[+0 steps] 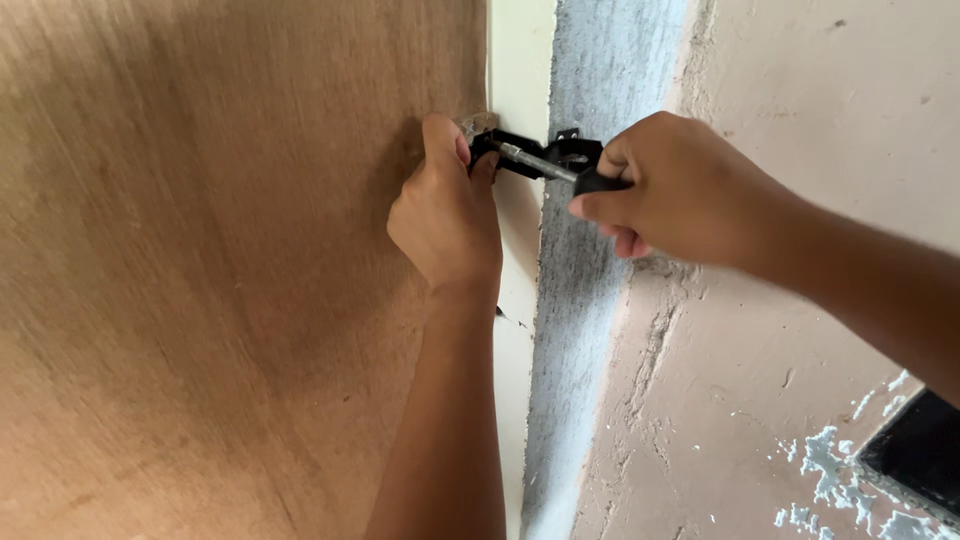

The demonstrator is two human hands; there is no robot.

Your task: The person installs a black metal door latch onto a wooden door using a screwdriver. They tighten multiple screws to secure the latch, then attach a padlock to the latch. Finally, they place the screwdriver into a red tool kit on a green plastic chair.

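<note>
My left hand (443, 210) is closed against the right edge of a brown plywood door (200, 280), its fingers pressing on a black metal latch (545, 155) that spans from the door to the frame. A screwdriver (560, 170) with a silver shaft and black handle is gripped in my right hand (680, 190), which comes in from the right. The shaft's tip points left into the latch, close to my left fingers. Part of the latch is hidden behind my left hand.
A cream door frame (520, 60) runs vertically beside the door. Right of it is a rough grey strip of plaster (590, 330), then a pinkish wall (800, 80) with flaking paint. A dark opening (920, 450) shows at the lower right.
</note>
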